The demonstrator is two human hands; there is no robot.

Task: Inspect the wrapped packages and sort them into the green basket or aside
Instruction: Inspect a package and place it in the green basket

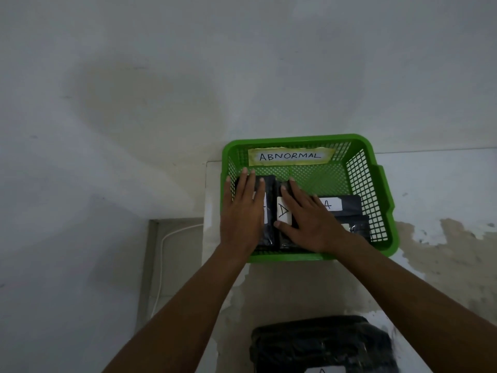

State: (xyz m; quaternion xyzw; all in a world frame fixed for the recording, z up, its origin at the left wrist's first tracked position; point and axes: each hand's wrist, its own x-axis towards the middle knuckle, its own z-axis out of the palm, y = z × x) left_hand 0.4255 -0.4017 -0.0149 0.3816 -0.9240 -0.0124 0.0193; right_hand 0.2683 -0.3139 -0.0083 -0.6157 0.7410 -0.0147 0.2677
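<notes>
Both palms lie flat, fingers straight: left hand (243, 211) and right hand (309, 219) each press a black package (269, 235) inside the green basket (376, 184). I'd nudge them snug side by side, labels up, leaving room.

One camera only is looking on, riding on the person's head and pointing forward and steeply down. It is sitting close over the bench (430, 179), near enough that both forearms are stretching up from the bottom edge toward the middle. The basket (376, 184) is lying just right of centre, seen from above and slightly from its near side, its far wall facing the lens. The wide lens is bending the edges, and the wall (161, 76) is filling the whole upper half. A dark bundle (322, 343) is showing at the bottom edge, nearest the camera.
</notes>
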